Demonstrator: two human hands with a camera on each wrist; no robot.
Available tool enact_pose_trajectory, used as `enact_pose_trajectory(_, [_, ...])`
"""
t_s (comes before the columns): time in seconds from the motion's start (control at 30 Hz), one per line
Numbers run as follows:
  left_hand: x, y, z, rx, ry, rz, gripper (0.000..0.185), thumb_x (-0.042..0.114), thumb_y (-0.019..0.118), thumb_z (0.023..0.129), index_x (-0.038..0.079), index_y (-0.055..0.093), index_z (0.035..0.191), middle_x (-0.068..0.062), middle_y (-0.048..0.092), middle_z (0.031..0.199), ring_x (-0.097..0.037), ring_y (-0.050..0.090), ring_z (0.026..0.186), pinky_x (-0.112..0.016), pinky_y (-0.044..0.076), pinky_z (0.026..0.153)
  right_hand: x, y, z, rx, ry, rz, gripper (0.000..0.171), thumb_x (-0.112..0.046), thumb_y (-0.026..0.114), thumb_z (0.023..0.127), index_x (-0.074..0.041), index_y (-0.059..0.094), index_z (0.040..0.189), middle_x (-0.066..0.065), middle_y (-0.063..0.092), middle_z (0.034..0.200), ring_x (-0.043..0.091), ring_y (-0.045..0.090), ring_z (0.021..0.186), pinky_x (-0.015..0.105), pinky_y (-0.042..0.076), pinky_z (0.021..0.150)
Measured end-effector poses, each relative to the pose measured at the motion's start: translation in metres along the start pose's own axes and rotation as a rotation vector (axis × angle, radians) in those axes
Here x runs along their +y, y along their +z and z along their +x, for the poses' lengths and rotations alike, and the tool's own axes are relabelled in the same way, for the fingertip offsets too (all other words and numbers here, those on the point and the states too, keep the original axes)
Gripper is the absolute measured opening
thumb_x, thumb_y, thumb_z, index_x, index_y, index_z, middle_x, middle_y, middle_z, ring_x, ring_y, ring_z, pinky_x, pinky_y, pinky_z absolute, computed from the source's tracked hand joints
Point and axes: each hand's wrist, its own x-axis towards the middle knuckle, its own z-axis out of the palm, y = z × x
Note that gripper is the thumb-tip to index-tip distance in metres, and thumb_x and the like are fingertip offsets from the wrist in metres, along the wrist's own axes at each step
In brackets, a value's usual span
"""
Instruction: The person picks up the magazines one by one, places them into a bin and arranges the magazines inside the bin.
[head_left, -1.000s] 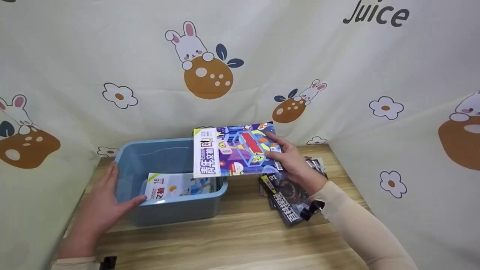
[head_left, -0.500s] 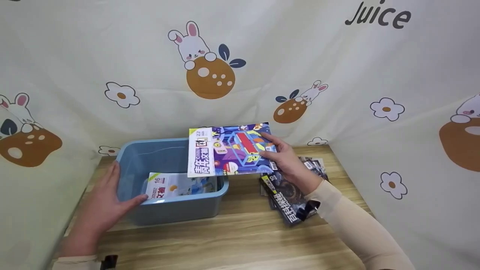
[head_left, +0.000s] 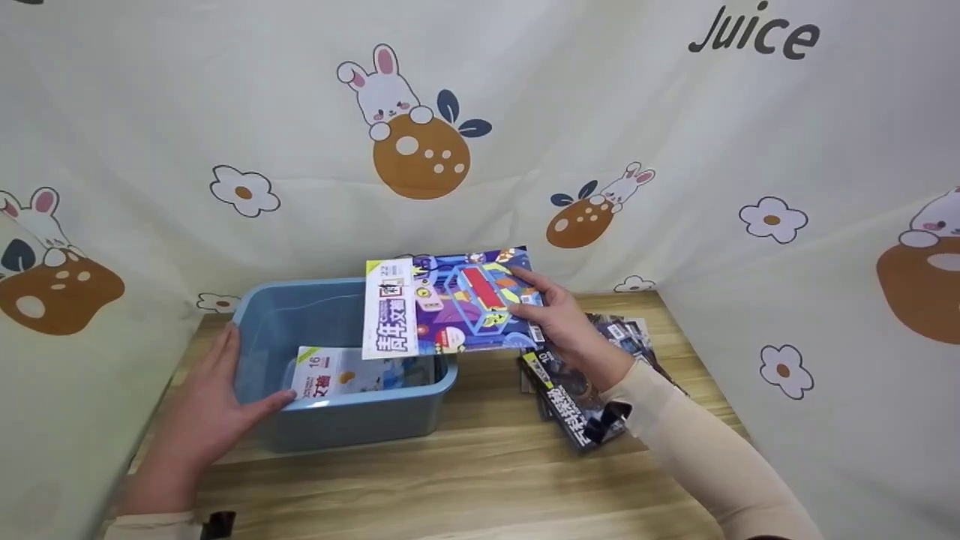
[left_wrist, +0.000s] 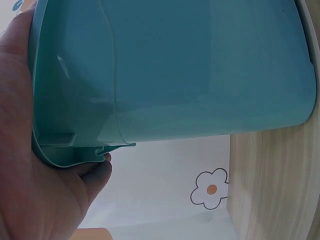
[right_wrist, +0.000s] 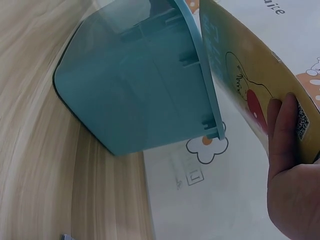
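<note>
My right hand point(head_left: 568, 328) pinches a colourful purple and blue magazine point(head_left: 435, 322) by its right edge, thumb on the cover and fingers underneath. The magazine lies nearly flat in the air, its left part over the right end of a blue plastic bin point(head_left: 360, 421). Its yellowish back cover point(right_wrist: 232, 57) faces the right wrist camera. My left hand point(head_left: 196, 412) grips the bin's left end, the thumb at the front rim; in the left wrist view, fingertips point(left_wrist: 99, 176) curl under the rim. Inside the bin lies a white-covered magazine point(head_left: 334, 373), partly hidden.
A loose pile of dark magazines point(head_left: 574, 401) lies right of the bin, partly beneath my right forearm. Everything stands on a wood-grain table point(head_left: 450, 487), with printed cloth point(head_left: 510, 90) hanging close behind and on both sides.
My right hand has carried the colourful magazine a short way left, further over the bin. The left hand keeps its place on the bin.
</note>
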Motion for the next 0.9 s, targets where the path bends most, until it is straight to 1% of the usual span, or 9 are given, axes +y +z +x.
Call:
enact_pose_trajectory(0.23, [0.002, -0.001, 0.0, 0.004, -0.007, 0.004, 0.139, 0.077, 0.077, 0.089, -0.002, 0.002, 0.175, -0.035, 0.009, 0.179, -0.066, 0.019, 0.159, -0.091, 0.025, 0.112, 0.001, 0.007, 0.0, -0.001, -0.004, -0.008, 0.074, -0.01, 0.083, 0.1, -0.025, 0.054, 0.166, 0.02, 0.052, 0.157, 0.032, 0.074, 0.115, 0.036, 0.067, 0.091])
enact_pose_trajectory(0.4, [0.003, -0.001, -0.001, 0.003, -0.01, 0.0, 0.139, 0.077, 0.077, 0.089, -0.001, 0.001, 0.175, -0.034, 0.008, 0.18, -0.065, 0.018, 0.159, -0.091, 0.025, 0.112, 0.002, 0.012, 0.001, -0.014, 0.0, -0.001, 0.073, -0.011, 0.083, 0.1, -0.026, 0.055, 0.165, 0.02, 0.051, 0.158, 0.034, 0.073, 0.118, 0.039, 0.066, 0.094])
enact_pose_trajectory(0.53, [0.003, 0.0, 0.0, -0.004, -0.013, 0.0, 0.139, 0.077, 0.078, 0.089, -0.002, 0.002, 0.175, -0.034, 0.007, 0.18, -0.066, 0.019, 0.159, -0.091, 0.025, 0.112, 0.003, 0.015, 0.001, -0.01, 0.009, -0.004, 0.071, -0.013, 0.084, 0.1, -0.028, 0.057, 0.164, 0.019, 0.052, 0.158, 0.034, 0.074, 0.118, 0.039, 0.067, 0.094])
enact_pose_trajectory(0.73, [0.001, -0.001, 0.001, -0.011, -0.008, -0.008, 0.138, 0.073, 0.08, 0.09, -0.002, 0.001, 0.175, -0.034, 0.006, 0.18, -0.066, 0.019, 0.158, -0.091, 0.025, 0.113, 0.006, 0.02, 0.001, -0.024, 0.021, 0.006, 0.072, -0.012, 0.083, 0.1, -0.028, 0.056, 0.165, 0.02, 0.054, 0.157, 0.033, 0.076, 0.114, 0.038, 0.067, 0.091])
enact_pose_trajectory(0.83, [0.002, 0.0, 0.001, -0.009, -0.005, -0.015, 0.139, 0.073, 0.082, 0.089, -0.002, 0.001, 0.175, -0.034, 0.007, 0.18, -0.065, 0.019, 0.159, -0.09, 0.025, 0.114, 0.005, 0.024, 0.001, -0.034, 0.012, 0.007, 0.072, -0.011, 0.082, 0.101, -0.027, 0.055, 0.165, 0.02, 0.053, 0.158, 0.033, 0.075, 0.115, 0.037, 0.067, 0.092])
enact_pose_trajectory(0.9, [0.001, 0.0, 0.001, -0.015, -0.013, -0.014, 0.14, 0.074, 0.081, 0.089, -0.001, 0.0, 0.175, -0.034, 0.005, 0.18, -0.066, 0.017, 0.159, -0.09, 0.025, 0.114, 0.004, 0.028, 0.001, -0.032, 0.009, 0.0, 0.072, -0.012, 0.083, 0.1, -0.027, 0.056, 0.165, 0.019, 0.052, 0.159, 0.032, 0.074, 0.118, 0.036, 0.066, 0.093])
